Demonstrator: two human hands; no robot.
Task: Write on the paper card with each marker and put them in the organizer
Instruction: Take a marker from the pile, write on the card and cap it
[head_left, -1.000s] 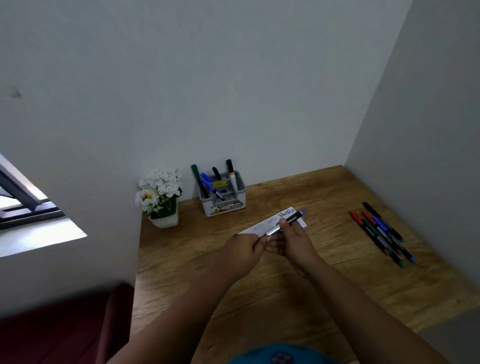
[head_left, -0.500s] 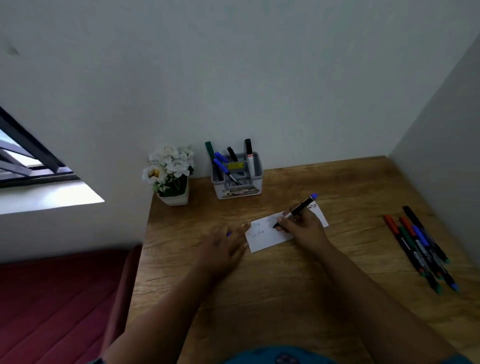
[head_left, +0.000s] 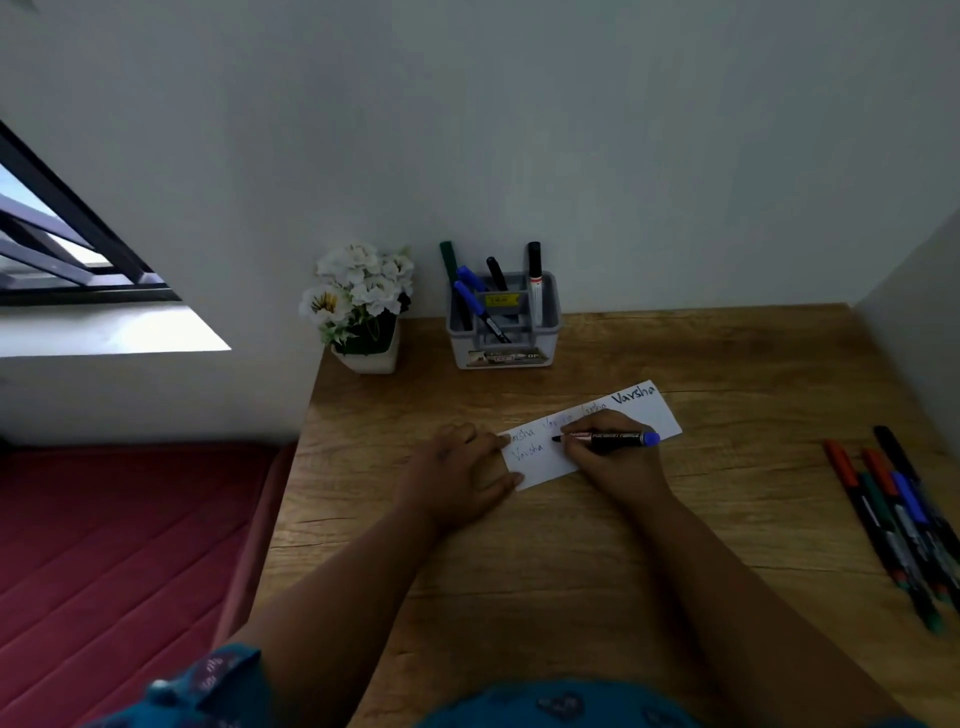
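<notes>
A white paper card (head_left: 655, 413) with several handwritten words lies on the wooden desk (head_left: 571, 545). My right hand (head_left: 613, 457) grips a black marker with a blue end (head_left: 615, 438), its tip on the card. My left hand (head_left: 460, 467) presses flat on the card's left end. A grey organizer (head_left: 503, 332) at the back of the desk holds several markers upright. More markers (head_left: 898, 514) lie in a row at the desk's right side.
A white pot of white flowers (head_left: 361, 306) stands left of the organizer by the wall. A red cushioned surface (head_left: 119, 545) lies left of the desk, below a window. Walls close in behind and on the right.
The card was held up in both hands with the marker; it now lies on the desk. My left hand pins it and my right hand has brought the tip down to write.
</notes>
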